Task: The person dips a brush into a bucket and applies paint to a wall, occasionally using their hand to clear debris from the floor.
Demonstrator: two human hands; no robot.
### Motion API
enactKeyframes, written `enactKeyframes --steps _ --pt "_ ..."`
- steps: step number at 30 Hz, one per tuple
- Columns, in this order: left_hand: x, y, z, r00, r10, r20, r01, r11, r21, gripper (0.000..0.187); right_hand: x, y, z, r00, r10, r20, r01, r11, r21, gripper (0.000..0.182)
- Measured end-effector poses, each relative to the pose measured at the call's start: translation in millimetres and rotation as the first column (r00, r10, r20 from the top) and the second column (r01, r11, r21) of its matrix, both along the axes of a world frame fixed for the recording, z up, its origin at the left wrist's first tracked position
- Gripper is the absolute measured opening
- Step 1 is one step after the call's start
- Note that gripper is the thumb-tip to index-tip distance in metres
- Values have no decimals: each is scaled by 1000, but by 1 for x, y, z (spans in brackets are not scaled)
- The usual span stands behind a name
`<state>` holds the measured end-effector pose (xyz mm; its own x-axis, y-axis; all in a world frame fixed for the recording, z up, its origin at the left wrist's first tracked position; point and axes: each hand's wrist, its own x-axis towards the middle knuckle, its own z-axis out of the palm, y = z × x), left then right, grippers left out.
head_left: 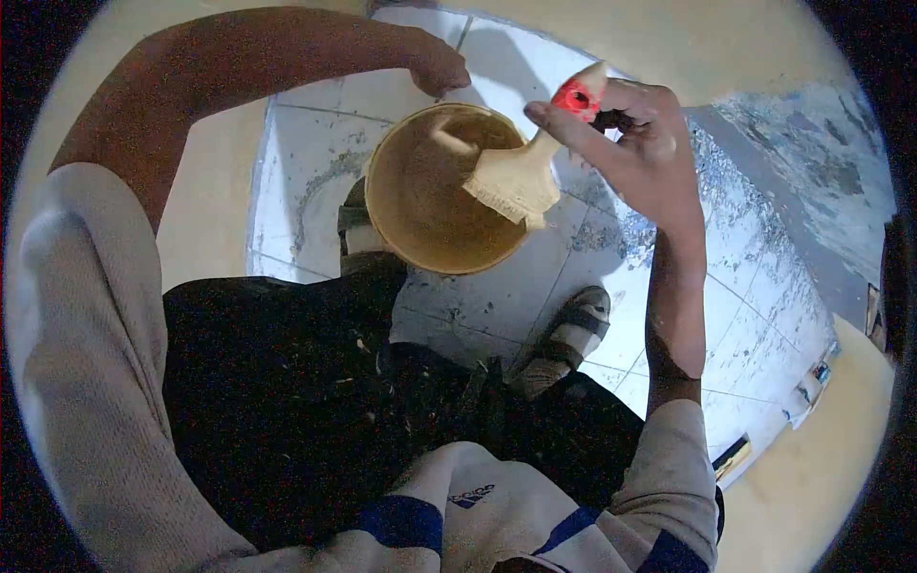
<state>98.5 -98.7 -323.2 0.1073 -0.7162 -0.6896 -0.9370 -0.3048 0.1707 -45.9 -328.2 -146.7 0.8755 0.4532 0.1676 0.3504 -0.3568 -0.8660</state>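
My right fingers point(583, 137) are pinching the brush point(521, 180) by its handle, its head hanging over the bucket point(401, 205), right side. My left fingers point(445, 81) are sitting by the far rim; can't tell if gripping. Probably I'm loading or wiping; next move's calling for a steady bucket.

One bucket point(406, 205), one brush point(521, 181), two hands point(645, 148) — and, seemingly, two sandals point(585, 315).

White floor tiles point(298, 143), dark flecks point(598, 236) scattered across; blotchy grey-blue surface point(812, 158) at right
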Motion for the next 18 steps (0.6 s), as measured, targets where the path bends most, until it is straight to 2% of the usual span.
enactKeyframes --steps 4,7,10,11,12,14,15,18 --pt "-3 3 5 999 33 39 -34 999 22 28 -4 16 13 990 71 124 -55 991 -125 7" --pt "-4 11 11 1000 10 24 -10 1000 -1 28 -15 29 30 998 -57 37 56 997 47 7" --pt "1 21 1 996 -77 35 77 997 -23 32 -6 34 22 952 140 272 -152 988 24 8" --pt "2 23 -2 995 -93 37 94 995 -41 33 -1 37 16 950 250 189 -249 968 -29 11" --pt "3 25 -5 993 -110 41 112 992 -59 33 -2 40 7 925 295 238 -259 950 -173 13" --pt "-3 20 12 998 -49 33 48 999 14 33 -7 51 -21 860 403 312 -241 861 -448 24" --pt "-7 17 21 999 -17 27 15 999 52 34 -9 56 -38 872 440 215 -297 825 -481 26" --pt "-6 20 14 999 51 4 -51 998 -24 33 -28 77 -58 919 391 40 -284 730 -622 21"
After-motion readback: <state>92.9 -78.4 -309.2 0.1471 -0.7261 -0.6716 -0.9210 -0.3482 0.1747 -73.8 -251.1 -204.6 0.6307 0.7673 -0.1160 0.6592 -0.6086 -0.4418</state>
